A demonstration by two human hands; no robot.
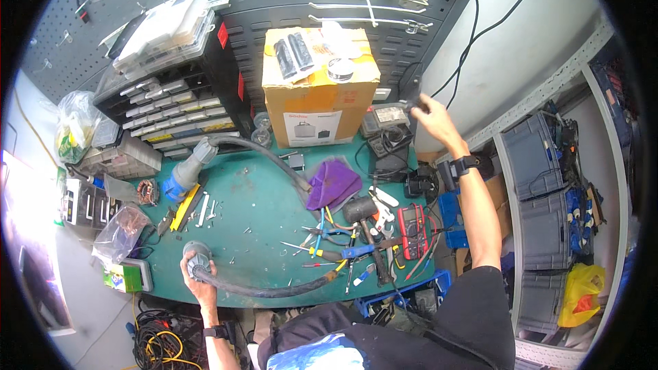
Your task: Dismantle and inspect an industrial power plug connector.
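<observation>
Looking down on a cluttered green workbench (260, 212), a person stands at its near edge with arms spread wide apart. The left hand (197, 275) closes around a grey round connector (197, 255) at the near-left edge of the bench. From it a thick grey cable (274, 290) curves along the front edge, then swings up across the mat to a blue and grey plug (186, 170) lying near the black parts drawer cabinet (171, 106). The right hand (428, 111) is stretched far back to the right rear, fingers pinched on a small dark object (410, 104) next to a dark box (388, 123) beside the cardboard box (319, 89).

As for progress, the work looks to be at an early or middle stage: both cable ends are fitted with connectors, the cable lies loose on the bench, and hand tools sit spread out rather than put away. These include pliers (327, 233), a screwdriver (356, 251), a mallet (363, 216) and a red multimeter (413, 229). A purple cloth (332, 183) lies near the middle.

Much stays unclear. The object in the right hand is too small and dark to identify; it may be a plug or a lead. The left palm hides the back of the grey connector. Fisheye bending warps the rim, and the person's dark shirt (473, 322) covers the near-right corner of the bench.
</observation>
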